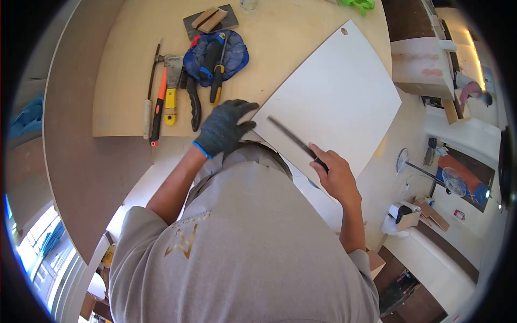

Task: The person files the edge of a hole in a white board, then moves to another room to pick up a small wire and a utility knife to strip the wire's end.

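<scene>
My bare right hand (335, 173) is wrapped round the black handle of a flat metal file (291, 132), whose blade points up and left over a white panel (339, 91). The panel has a hole near its far corner. My left hand (224, 128), in a dark grey glove with a blue cuff, is at the panel's left corner. Its thumb and fingers are apart, fingertips right by the edge. Just left of that glove lies a black curved handle (194, 105) on the wooden worktable (126, 81).
Left of the glove lie a yellow-handled scraper (170, 107), an orange-and-black tool (159, 107) and a hammer (167, 58). A blue pouch (234, 54) carries dark-handled tools. Wood pieces (210, 20) sit at the back. Fans (453, 181) stand off right, and a person (470, 92) is farther away.
</scene>
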Tool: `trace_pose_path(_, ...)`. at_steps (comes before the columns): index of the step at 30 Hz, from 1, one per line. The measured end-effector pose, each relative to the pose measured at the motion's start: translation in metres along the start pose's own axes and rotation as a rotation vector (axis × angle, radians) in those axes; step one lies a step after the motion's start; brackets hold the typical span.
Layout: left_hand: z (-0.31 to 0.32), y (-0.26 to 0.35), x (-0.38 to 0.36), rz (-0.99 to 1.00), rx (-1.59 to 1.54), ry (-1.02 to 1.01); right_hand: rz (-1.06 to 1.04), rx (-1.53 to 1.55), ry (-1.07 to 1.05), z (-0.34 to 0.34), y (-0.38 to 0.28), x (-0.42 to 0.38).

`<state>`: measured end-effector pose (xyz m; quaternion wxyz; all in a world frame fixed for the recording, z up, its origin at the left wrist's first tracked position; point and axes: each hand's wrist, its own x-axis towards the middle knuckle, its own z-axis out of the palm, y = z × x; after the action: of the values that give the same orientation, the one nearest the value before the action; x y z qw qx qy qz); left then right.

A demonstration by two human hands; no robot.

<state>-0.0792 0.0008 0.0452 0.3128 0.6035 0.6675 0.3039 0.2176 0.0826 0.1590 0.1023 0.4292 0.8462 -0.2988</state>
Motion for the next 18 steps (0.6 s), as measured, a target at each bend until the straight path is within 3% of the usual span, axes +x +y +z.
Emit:
trace_pose_path(6, 0.051, -0.003, 0.027, -0.016, 0.261, -0.006, -0.039, -0.279, 0.038, -0.003, 0.031, 0.031)
trace_pose_path(9, 0.086, 0.0, 0.028, 0.072, 0.356, 0.121, -0.091, -0.397, -0.01, -0.003, 0.031, 0.049)
trace_pose_path(13, 0.1, -0.003, 0.027, 0.053, 0.327, 0.192, -0.191, -0.549, 0.029, -0.001, 0.037, 0.061)
trace_pose_path(18, 0.094, -0.011, 0.029, 0.074, 0.242, 0.152, -0.175, -0.595, -0.038, -0.017, 0.021, 0.066)
